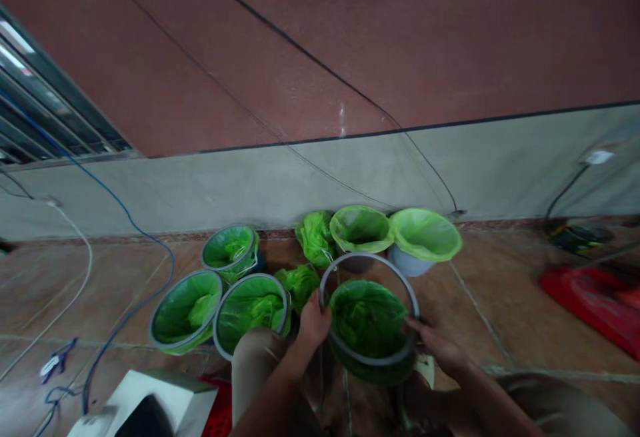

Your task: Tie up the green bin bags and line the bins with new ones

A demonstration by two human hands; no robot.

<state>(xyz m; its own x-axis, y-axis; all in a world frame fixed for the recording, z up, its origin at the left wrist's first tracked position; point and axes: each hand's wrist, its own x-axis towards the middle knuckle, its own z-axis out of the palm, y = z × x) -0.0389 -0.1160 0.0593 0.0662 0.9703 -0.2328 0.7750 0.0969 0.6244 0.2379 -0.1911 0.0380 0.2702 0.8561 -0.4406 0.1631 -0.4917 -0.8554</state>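
Note:
A grey ring (369, 256) is held between my two hands over a bin (370, 372) lined with a green plastic bag (367, 314). The ring's far side stands above the bin's back rim, while its near side crosses the bin's front. My left hand (314, 322) has its fingers closed on the left side of the ring. On the opposite side my right hand (436, 344) grips the ring near the bin's rim, slightly blurred. The bin sits between my knees.
Bag-lined bins with grey rings (186, 310) stand at left. Behind are two lined bins without rings (411, 260) and loose green bags (314, 237). A white box (150, 400), a blue cable (131, 220) and a red object (590, 304) lie to the sides; a wall (250, 194) runs behind.

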